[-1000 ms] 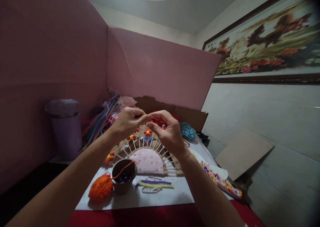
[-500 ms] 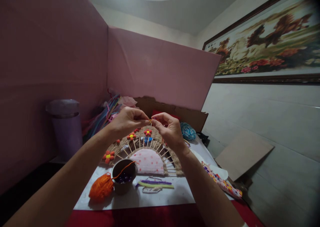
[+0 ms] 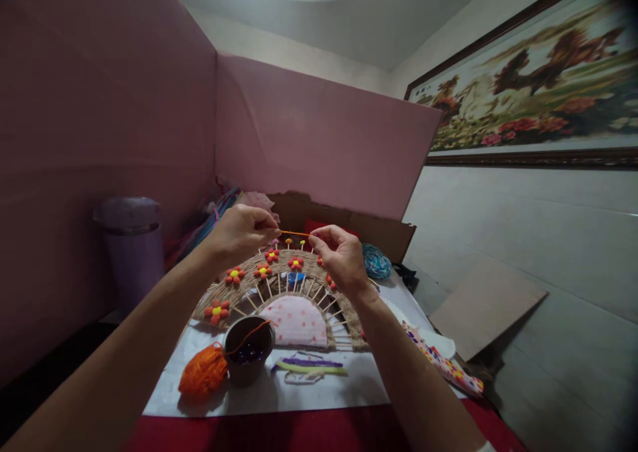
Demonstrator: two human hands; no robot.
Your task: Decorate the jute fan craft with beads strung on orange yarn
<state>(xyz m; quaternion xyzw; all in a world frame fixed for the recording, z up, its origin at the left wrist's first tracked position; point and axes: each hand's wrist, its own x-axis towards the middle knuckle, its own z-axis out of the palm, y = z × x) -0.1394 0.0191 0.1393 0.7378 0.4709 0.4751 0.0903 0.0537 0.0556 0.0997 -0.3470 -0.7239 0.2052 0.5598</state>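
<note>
My left hand (image 3: 242, 231) and my right hand (image 3: 339, 256) are raised above a half-round woven fan frame (image 3: 279, 286). Both pinch the ends of a short stretch of orange yarn (image 3: 295, 233), pulled taut between them. The frame has wooden spokes, a pink dotted centre (image 3: 298, 320) and several red-and-yellow flowers (image 3: 216, 311) along its woven rim. An orange yarn ball (image 3: 203, 371) lies at the front left, with a strand running over a dark cup (image 3: 248, 349).
Purple and green strips (image 3: 309, 366) lie on the white sheet (image 3: 259, 395) in front. A blue yarn ball (image 3: 375, 261), a cardboard box (image 3: 349, 225), a lidded purple bin (image 3: 132, 239) and a flowered cloth roll (image 3: 441, 362) surround it. Pink panels stand behind.
My hands, touching a second ago, have drawn apart sideways. The orange yarn between them now shows as a taut line, and more flowers on the frame are uncovered.
</note>
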